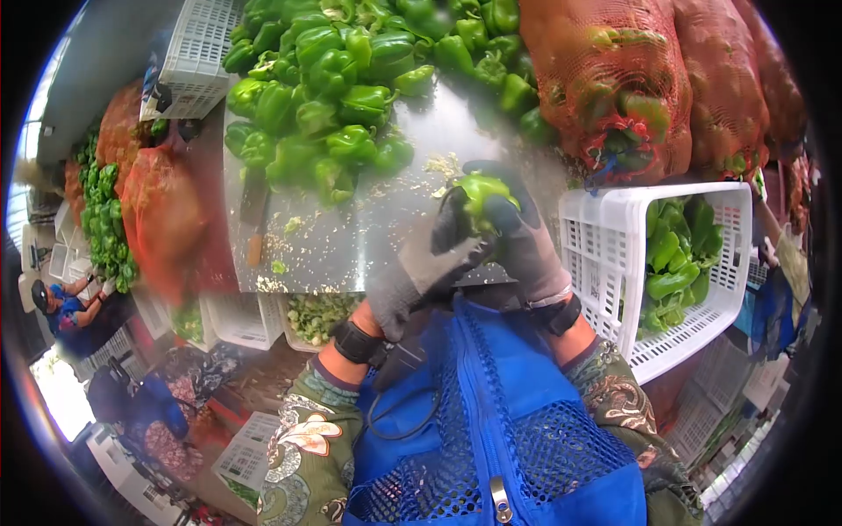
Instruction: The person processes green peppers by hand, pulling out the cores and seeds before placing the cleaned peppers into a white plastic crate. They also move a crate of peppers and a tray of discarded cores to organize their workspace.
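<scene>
Above the metal table (pixel 368 237), both gloved hands grip an upright green pepper (pixel 481 195).

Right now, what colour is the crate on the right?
White crate, holding green peppers; head view.

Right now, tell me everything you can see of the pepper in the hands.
The pepper is bright green, glossy and lobed, and looks fresh. It is held above the metal table, gripped between the gray-gloved left hand and right hand. Gloved fingers hide its lower half, so stem and any cut cannot be told.
</scene>
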